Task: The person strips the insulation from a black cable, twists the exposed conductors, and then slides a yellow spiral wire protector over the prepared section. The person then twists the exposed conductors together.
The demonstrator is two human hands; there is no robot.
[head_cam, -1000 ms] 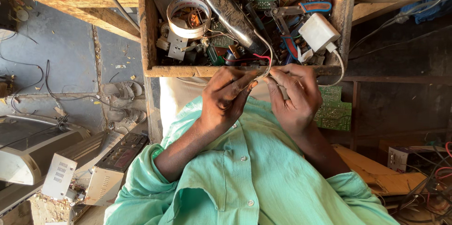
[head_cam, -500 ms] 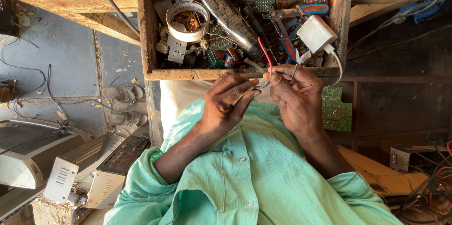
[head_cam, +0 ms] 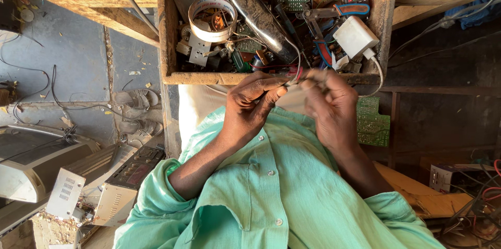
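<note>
Below the wooden drawer [head_cam: 172, 45], at about 6 o'clock from its front edge, my left hand [head_cam: 250, 105] and right hand [head_cam: 329, 105] meet over my green shirt [head_cam: 271, 191]. Both pinch closed on a small part with thin wires [head_cam: 298, 74] running up to 12 o'clock; part mostly hidden by fingers, can't tell its kind. Drawer holds a tape roll [head_cam: 211, 19], a white charger [head_cam: 355, 36], pliers with blue handles [head_cam: 334, 14]. Green circuit board [head_cam: 371, 124] sits at 3 o'clock of my right hand.
</note>
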